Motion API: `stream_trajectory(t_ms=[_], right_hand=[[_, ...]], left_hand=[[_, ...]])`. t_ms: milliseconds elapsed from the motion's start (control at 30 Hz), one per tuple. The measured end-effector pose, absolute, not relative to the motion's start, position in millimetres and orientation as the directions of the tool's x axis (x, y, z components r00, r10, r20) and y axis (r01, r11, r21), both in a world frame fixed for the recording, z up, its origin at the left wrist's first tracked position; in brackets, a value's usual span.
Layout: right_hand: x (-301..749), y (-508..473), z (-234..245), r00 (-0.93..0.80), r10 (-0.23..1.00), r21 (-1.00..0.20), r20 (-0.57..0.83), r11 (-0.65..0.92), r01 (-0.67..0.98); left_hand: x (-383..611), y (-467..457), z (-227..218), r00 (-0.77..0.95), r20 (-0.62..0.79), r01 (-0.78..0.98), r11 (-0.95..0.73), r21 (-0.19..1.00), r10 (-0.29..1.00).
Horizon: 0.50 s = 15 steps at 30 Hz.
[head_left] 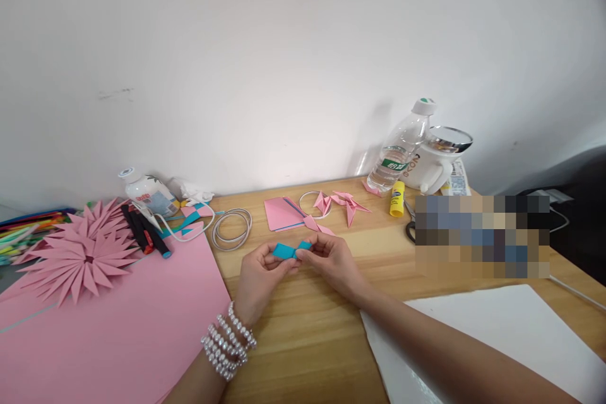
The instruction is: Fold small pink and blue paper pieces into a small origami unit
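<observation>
Between my two hands is a small piece of folded blue paper, held above the wooden table. My left hand pinches its left part from below and the side, with a pearl bracelet round the wrist. The right part is gripped by the thumb and fingers of my right hand. Just beyond my hands lie a pink paper square, a folded pink strip and pink folded paper pieces.
At left, pink spiky paper flowers, markers and a white bottle stand by pink sheets. A coiled cable lies mid-table. At right are a water bottle, mug, glue stick, scissors and white board.
</observation>
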State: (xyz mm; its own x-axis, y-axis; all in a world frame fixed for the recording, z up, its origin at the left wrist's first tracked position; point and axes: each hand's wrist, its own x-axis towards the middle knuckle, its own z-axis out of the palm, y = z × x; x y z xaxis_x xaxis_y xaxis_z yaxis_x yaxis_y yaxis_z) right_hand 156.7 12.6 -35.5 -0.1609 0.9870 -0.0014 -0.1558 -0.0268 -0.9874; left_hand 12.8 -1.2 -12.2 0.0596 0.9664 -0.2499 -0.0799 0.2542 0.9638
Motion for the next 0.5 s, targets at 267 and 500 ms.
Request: stream_trajectory(t_ms=[267, 500], right_hand=[[156.4, 11.4, -35.0, -0.182, 0.983, -0.981, -0.021, -0.055, -0.185], [154.9, 11.3, -32.4, -0.189, 0.982, -0.967, -0.019, -0.066, -0.245]], left_hand=[[12.7, -1.4, -11.5, 0.057, -0.295, -0.086, 0.299, 0.950, 0.954], [11.2, -3.9, -13.7, 0.068, -0.258, -0.056, 0.262, 0.964, 0.964]])
